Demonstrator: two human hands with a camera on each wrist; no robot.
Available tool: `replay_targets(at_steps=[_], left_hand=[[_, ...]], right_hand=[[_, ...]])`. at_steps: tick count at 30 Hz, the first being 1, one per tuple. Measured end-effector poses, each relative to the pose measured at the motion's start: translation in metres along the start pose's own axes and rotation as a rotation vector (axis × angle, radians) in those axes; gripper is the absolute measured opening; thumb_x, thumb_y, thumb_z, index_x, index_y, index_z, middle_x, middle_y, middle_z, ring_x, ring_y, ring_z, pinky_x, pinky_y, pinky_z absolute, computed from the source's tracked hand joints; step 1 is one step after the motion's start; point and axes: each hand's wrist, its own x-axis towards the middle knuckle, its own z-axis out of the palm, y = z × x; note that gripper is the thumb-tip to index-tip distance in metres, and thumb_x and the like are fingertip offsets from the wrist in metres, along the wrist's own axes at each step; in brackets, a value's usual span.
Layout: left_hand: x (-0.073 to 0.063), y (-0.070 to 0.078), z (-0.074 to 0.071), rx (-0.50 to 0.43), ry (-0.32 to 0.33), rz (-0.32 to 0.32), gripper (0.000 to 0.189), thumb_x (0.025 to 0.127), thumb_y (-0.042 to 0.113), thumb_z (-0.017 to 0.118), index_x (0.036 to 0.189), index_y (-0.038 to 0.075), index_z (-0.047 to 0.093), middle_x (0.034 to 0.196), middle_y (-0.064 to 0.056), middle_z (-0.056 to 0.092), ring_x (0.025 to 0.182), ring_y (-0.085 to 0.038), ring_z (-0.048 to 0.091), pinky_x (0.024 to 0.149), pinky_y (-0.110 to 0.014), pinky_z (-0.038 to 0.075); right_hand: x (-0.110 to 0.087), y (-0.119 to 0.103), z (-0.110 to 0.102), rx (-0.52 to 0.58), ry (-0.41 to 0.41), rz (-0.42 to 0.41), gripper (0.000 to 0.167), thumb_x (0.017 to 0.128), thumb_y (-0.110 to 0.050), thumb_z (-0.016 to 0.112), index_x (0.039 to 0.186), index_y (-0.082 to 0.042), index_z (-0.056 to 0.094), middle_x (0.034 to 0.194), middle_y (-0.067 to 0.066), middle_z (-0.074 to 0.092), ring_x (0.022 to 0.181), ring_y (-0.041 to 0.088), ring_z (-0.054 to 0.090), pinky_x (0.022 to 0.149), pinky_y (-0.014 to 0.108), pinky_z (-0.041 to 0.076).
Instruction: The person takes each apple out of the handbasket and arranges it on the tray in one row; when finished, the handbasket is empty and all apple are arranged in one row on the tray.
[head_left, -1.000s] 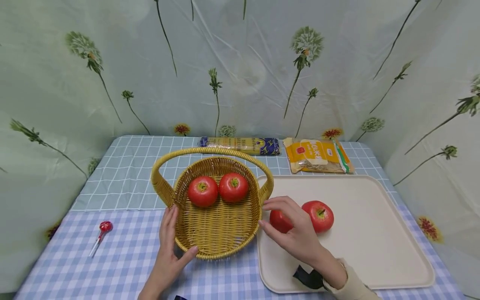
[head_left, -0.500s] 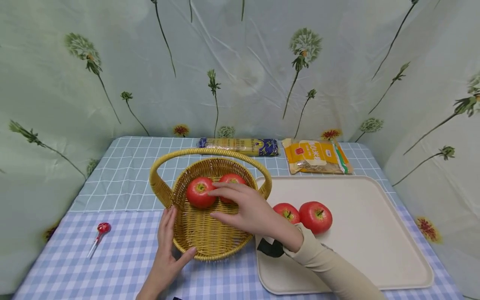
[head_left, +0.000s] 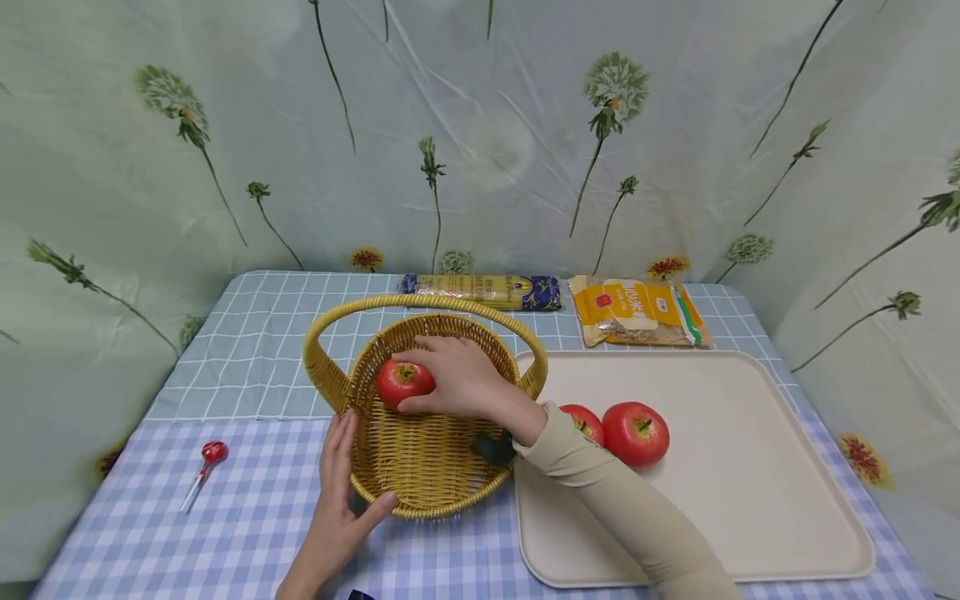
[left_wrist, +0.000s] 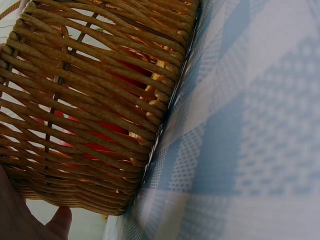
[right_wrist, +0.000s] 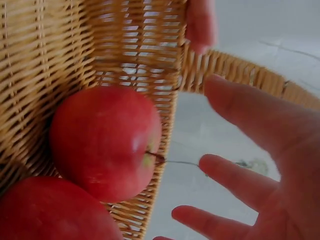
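Note:
A yellow wicker basket (head_left: 420,479) with an arched handle stands in the middle. In it sits a red apple (head_left: 401,387); a second one is almost wholly hidden under my right hand (head_left: 461,379). That hand reaches over the basket's right rim. In the right wrist view its fingers are spread, apart from the upper apple (right_wrist: 102,142), and the other apple (right_wrist: 50,215) lies against it. My left hand (head_left: 336,508) rests along the basket's left side, fingers extended and thumb by the front rim. The left wrist view shows the woven wall (left_wrist: 95,100) close up.
Right of the basket, a beige tray (head_left: 750,467) bears a whole-looking apple (head_left: 636,435) and another apple (head_left: 585,421) partly behind my sleeve. A noodle packet (head_left: 483,292) and an orange food bag (head_left: 637,310) lie at the back. A red lollipop (head_left: 213,452) lies at left.
My right hand has gone from above the tray's apples leftward into the basket, over its two apples. The left hand has stayed at the basket's side.

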Motion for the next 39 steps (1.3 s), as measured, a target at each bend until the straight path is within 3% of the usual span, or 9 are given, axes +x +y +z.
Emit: replay_targets(at_steps=[9,16,21,29,39], left_hand=[[0.000,-0.001,0.000,0.004,-0.003,-0.016,0.102,0.073,0.005,0.074,0.153,0.008,0.011,0.157,-0.006,0.003,0.141,-0.028,-0.009,0.101,-0.064,0.005],[-0.002,-0.002,0.001,-0.003,-0.003,-0.011,0.101,0.073,0.004,0.074,0.153,0.007,0.011,0.157,-0.008,0.003,0.141,-0.029,-0.010,0.100,-0.065,0.004],[-0.001,0.000,0.000,-0.001,-0.002,-0.013,0.102,0.072,0.004,0.074,0.153,0.007,0.011,0.157,-0.007,0.003,0.141,-0.029,-0.009,0.101,-0.062,0.005],[0.000,0.001,0.000,-0.007,-0.008,-0.022,0.102,0.073,0.004,0.074,0.153,0.010,0.010,0.157,-0.007,0.002,0.141,-0.028,-0.011,0.100,-0.067,0.003],[0.000,0.000,0.001,0.007,-0.003,-0.020,0.103,0.073,0.004,0.074,0.154,0.013,0.010,0.157,-0.008,0.002,0.141,-0.028,-0.009,0.102,-0.062,0.004]], right_hand=[[0.019,0.003,0.011,-0.104,-0.045,0.054,0.061,0.078,-0.053,0.071,0.134,-0.031,0.056,0.142,0.007,0.045,0.122,0.025,0.049,0.103,0.047,0.030],[0.024,0.006,0.020,-0.046,-0.048,0.038,0.060,0.078,-0.048,0.073,0.131,-0.027,0.057,0.130,0.004,0.055,0.112,0.019,0.055,0.096,0.043,0.037],[0.028,0.009,0.024,-0.015,-0.037,0.019,0.059,0.076,-0.048,0.075,0.126,-0.026,0.054,0.120,0.002,0.060,0.108,0.018,0.056,0.097,0.043,0.035],[0.033,0.010,0.028,-0.011,-0.019,0.003,0.062,0.071,-0.048,0.080,0.121,-0.024,0.052,0.117,-0.001,0.061,0.108,0.015,0.055,0.095,0.040,0.036],[0.038,0.011,0.037,-0.012,0.013,-0.024,0.065,0.071,-0.052,0.078,0.118,-0.020,0.048,0.113,0.001,0.061,0.102,0.017,0.058,0.089,0.040,0.039]])
